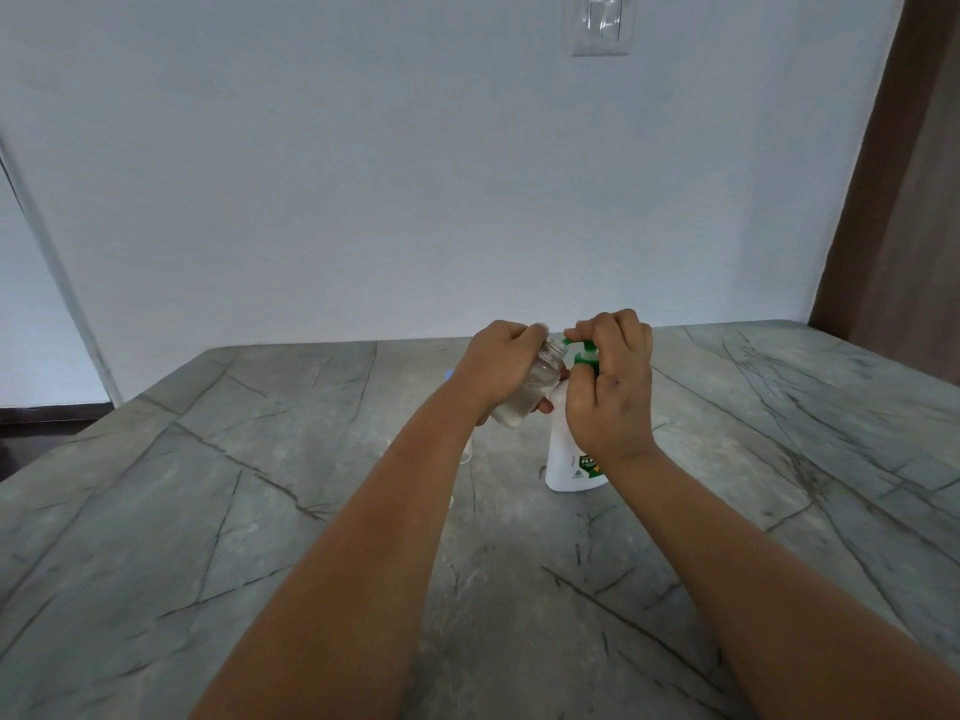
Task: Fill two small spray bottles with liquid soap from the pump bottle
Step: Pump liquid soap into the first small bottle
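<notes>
The left hand (501, 366) has its grip wrapped around a small clear spray bottle (524, 394) with its top off. The bottle is tilted, with its open mouth pointing up and to the right, just beside the green spout of the pump bottle (571, 459). There is a little pale liquid in the low end of the small bottle. The right hand (613, 387) sits on top of the green pump (584, 353), with its fingers curled over the pump head. The white pump bottle stands upright on the grey stone counter (260, 511), far from the near edge and closer to the far edge by the wall (363, 174). Behind the left arm, bits of something clear (466, 454) and something blue (448, 375) peek out on the counter, but they are too hidden to tell what they are. The counter has lots of open room on the left, on the right and near the person. A brown wooden panel (904, 200) stands at the far right, and a switch plate (602, 26) is high up on the wall.
</notes>
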Motion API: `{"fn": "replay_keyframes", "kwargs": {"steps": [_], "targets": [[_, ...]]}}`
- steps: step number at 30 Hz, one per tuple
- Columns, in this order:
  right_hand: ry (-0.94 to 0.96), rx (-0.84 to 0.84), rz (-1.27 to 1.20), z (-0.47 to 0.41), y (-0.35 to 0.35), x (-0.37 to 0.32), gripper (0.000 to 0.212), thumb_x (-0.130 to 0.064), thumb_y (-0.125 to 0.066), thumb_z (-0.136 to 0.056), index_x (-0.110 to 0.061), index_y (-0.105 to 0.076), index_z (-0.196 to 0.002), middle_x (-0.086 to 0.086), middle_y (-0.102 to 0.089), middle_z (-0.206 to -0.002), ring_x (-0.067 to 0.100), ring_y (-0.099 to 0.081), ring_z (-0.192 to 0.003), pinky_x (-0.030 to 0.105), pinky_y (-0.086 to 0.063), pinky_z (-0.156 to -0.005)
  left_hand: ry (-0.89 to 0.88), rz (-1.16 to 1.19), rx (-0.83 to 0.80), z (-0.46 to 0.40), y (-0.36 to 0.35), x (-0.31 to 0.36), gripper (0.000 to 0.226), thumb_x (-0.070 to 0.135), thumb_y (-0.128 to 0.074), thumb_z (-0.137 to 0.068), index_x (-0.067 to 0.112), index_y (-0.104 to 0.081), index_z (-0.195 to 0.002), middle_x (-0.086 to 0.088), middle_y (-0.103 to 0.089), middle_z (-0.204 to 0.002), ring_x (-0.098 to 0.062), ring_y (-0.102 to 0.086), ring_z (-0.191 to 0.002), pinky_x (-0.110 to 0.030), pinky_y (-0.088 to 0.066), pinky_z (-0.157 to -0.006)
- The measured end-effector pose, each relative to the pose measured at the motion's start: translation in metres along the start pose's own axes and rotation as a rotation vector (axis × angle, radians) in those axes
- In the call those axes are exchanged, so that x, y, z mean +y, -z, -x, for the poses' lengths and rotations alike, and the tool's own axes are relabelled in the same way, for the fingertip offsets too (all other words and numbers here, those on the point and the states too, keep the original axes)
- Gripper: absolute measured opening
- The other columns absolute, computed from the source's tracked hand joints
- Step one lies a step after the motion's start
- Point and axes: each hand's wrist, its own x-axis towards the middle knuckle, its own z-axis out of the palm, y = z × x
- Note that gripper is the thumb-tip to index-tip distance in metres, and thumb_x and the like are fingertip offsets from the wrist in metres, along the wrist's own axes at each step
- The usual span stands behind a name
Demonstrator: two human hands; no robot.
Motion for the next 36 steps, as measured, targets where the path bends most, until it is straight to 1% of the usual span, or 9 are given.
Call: {"fn": "replay_keyframes", "kwargs": {"steps": [4, 9, 13, 17, 21, 25, 29, 33, 36], "targets": [[-0.011, -0.004, 0.005, 0.0013, 0.0, -0.0013, 0.027, -0.005, -0.035, -0.069, -0.004, -0.056, -0.086, -0.003, -0.045, -0.094, 0.019, -0.04, -0.086, 0.028, -0.034, -0.073, -0.01, -0.017, -0.001, -0.0006, 0.0, -0.0001, 0.044, 0.03, -0.044, -0.102, -0.009, -0.064, -0.096, -0.011, -0.076, -0.081, -0.036, -0.07, -0.058, -0.035, -0.054, -0.057], [-0.004, -0.021, 0.0, 0.0031, 0.0019, -0.0013, 0.036, -0.009, -0.033, -0.071, -0.001, -0.057, -0.097, 0.008, -0.05, -0.102, 0.023, -0.044, -0.091, 0.034, -0.042, -0.076, -0.024, -0.067, 0.023, -0.0029, 0.0007, -0.002, 0.045, 0.034, -0.045, -0.102, -0.005, -0.066, -0.095, -0.018, -0.075, -0.091, -0.044, -0.072, -0.071, -0.045, -0.06, -0.065], [-0.005, -0.016, -0.008, 0.0019, 0.0016, -0.0019, 0.037, -0.009, -0.033, -0.071, -0.003, -0.058, -0.097, 0.0, -0.047, -0.103, 0.021, -0.044, -0.093, 0.036, -0.044, -0.077, -0.009, -0.041, 0.013, -0.0021, 0.0009, -0.0022, 0.041, 0.034, -0.046, -0.102, 0.002, -0.069, -0.09, -0.012, -0.076, -0.088, -0.042, -0.072, -0.073, -0.04, -0.059, -0.066], [0.017, -0.022, 0.005, 0.002, 0.0015, 0.0008, 0.036, -0.008, -0.033, -0.07, -0.004, -0.058, -0.097, -0.001, -0.047, -0.103, 0.02, -0.043, -0.093, 0.038, -0.044, -0.076, -0.001, -0.001, -0.015, 0.0008, 0.0023, -0.0014, 0.04, 0.031, -0.046, -0.104, -0.002, -0.068, -0.094, -0.002, -0.075, -0.07, -0.029, -0.07, -0.054, -0.03, -0.056, -0.052], [0.015, -0.023, 0.025, 0.0027, 0.001, 0.001, 0.036, -0.007, -0.034, -0.07, -0.003, -0.059, -0.096, -0.001, -0.048, -0.101, 0.021, -0.042, -0.092, 0.034, -0.043, -0.075, -0.022, 0.018, -0.023, 0.0024, 0.0026, -0.0009, 0.037, 0.028, -0.046, -0.104, 0.002, -0.067, -0.087, -0.001, -0.075, -0.069, -0.028, -0.069, -0.053, -0.026, -0.055, -0.048], [0.008, -0.018, 0.036, 0.0031, 0.0004, 0.0012, 0.03, 0.001, -0.038, -0.068, -0.004, -0.057, -0.09, -0.007, -0.045, -0.097, 0.019, -0.04, -0.09, 0.035, -0.042, -0.07, -0.03, 0.025, -0.028, 0.0006, 0.0022, -0.0036, 0.039, 0.029, -0.047, -0.103, -0.002, -0.067, -0.089, -0.008, -0.076, -0.076, -0.033, -0.071, -0.057, -0.031, -0.055, -0.054], [0.019, -0.023, 0.021, 0.0035, 0.0012, -0.0003, 0.031, -0.007, -0.034, -0.07, -0.004, -0.057, -0.091, -0.004, -0.046, -0.097, 0.023, -0.043, -0.088, 0.034, -0.04, -0.072, -0.023, -0.007, -0.015, 0.0004, 0.0017, -0.0038, 0.042, 0.03, -0.046, -0.103, -0.006, -0.065, -0.097, -0.005, -0.076, -0.074, -0.031, -0.071, -0.056, -0.033, -0.056, -0.056], [0.013, -0.04, 0.025, 0.0042, 0.003, -0.0017, 0.039, -0.012, -0.031, -0.072, -0.002, -0.058, -0.098, 0.006, -0.05, -0.102, 0.024, -0.045, -0.092, 0.03, -0.038, -0.077, -0.029, -0.017, 0.002, -0.0021, 0.0017, -0.0057, 0.043, 0.031, -0.046, -0.103, -0.006, -0.066, -0.096, -0.016, -0.076, -0.089, -0.042, -0.072, -0.068, -0.046, -0.059, -0.069], [0.005, -0.037, 0.017, 0.0025, 0.0026, -0.0015, 0.037, -0.011, -0.032, -0.071, -0.002, -0.058, -0.095, 0.003, -0.05, -0.101, 0.02, -0.043, -0.092, 0.029, -0.038, -0.078, -0.024, -0.034, 0.014, -0.0023, 0.001, -0.0045, 0.043, 0.032, -0.046, -0.103, -0.005, -0.066, -0.097, -0.015, -0.076, -0.088, -0.041, -0.072, -0.069, -0.043, -0.059, -0.067]]}}
